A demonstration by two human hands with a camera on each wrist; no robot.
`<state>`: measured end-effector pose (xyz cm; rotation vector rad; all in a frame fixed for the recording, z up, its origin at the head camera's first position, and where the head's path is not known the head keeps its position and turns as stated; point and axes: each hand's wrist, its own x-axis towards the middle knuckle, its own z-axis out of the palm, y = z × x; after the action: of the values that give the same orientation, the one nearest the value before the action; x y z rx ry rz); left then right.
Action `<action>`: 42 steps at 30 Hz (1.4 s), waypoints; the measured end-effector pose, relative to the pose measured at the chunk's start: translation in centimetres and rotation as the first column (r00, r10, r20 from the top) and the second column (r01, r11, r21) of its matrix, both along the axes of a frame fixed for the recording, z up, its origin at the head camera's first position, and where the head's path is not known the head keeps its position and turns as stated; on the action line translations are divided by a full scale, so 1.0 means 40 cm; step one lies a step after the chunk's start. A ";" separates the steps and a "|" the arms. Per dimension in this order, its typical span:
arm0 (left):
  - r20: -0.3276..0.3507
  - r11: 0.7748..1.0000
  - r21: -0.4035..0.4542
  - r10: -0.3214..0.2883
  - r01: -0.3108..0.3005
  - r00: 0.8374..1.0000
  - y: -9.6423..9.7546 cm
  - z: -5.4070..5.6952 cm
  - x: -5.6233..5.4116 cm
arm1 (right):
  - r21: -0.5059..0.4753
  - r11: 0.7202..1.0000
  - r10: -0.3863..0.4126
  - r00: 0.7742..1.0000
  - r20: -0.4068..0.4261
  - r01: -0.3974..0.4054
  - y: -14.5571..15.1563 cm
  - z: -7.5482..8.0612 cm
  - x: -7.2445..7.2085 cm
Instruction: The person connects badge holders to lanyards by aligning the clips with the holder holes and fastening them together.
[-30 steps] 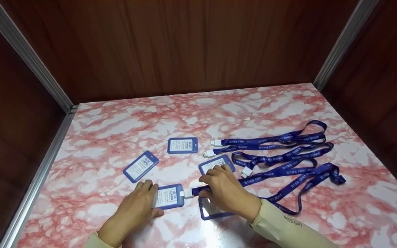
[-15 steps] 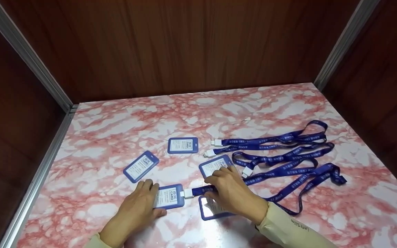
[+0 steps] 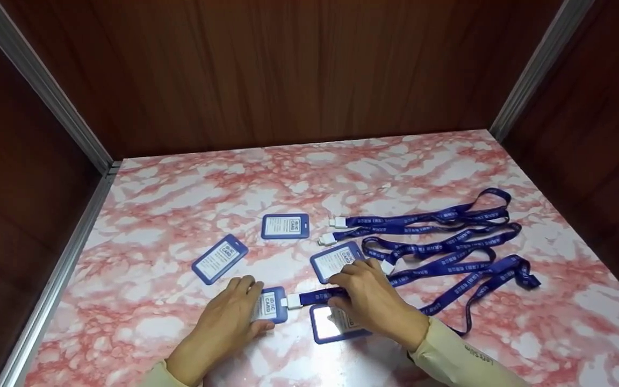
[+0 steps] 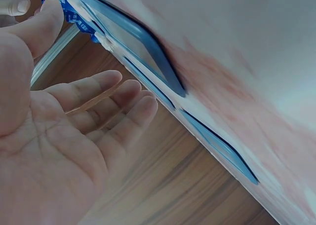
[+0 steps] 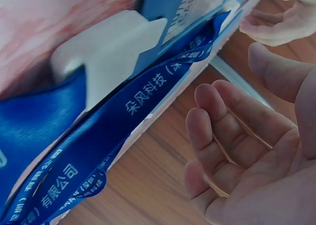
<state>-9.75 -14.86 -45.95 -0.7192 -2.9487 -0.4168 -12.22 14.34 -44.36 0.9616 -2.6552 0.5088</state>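
My left hand [image 3: 227, 320] lies over part of a blue-framed ID card holder [image 3: 277, 316]; its fingers are relaxed and grip nothing in the left wrist view. A white clip [image 3: 294, 301] joins that holder to a blue lanyard [image 3: 315, 297]. My right hand [image 3: 371, 298] hovers over the strap, thumb and fingers apart and loosely bent around no object, as the right wrist view shows. Just beyond its fingertips is a second card holder [image 3: 336, 260]. Another holder [image 3: 333, 325], bright with glare, is partly hidden beneath the right hand.
Two more card holders, one tilted [image 3: 220, 259] and one level [image 3: 285, 226], lie farther off on the red-and-white marbled table [image 3: 180, 188]. Several blue lanyards [image 3: 438, 247] with white clips spread over the right side. Brown wood-grain panels [image 3: 299, 70] stand around the back and sides.
My left hand has shifted right, covering more of the clipped card holder. My right hand has drawn slightly right, uncovering more of the two holders near it.
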 end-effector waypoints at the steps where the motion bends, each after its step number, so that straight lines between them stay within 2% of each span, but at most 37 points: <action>1: -0.012 1.000 0.004 -0.009 0.009 1.000 0.003 0.000 0.000 | -0.001 1.000 -0.001 1.000 0.000 0.001 0.003 0.000 0.000; 5: -0.047 0.999 0.013 -0.029 0.029 0.998 0.015 0.001 0.001 | -0.011 1.000 -0.006 1.000 -0.010 0.006 0.014 -0.001 0.001; 23: -0.042 0.996 0.057 -0.071 0.074 0.997 0.062 0.004 -0.001 | -0.021 1.000 -0.019 1.000 -0.012 0.019 0.047 -0.005 -0.005; 34: -0.095 0.991 0.069 -0.105 0.112 0.990 0.082 0.007 -0.003 | -0.041 0.998 -0.040 0.999 -0.017 0.039 0.071 -0.006 -0.017; 42: -0.093 0.990 0.062 -0.119 0.125 0.989 0.093 0.009 -0.007 | -0.045 0.996 -0.072 0.997 -0.011 0.072 0.088 -0.004 -0.024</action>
<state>-10.02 -11.14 -45.60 -0.8882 -2.8025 -0.4786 -13.17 17.88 -44.52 0.8499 -2.6448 0.5419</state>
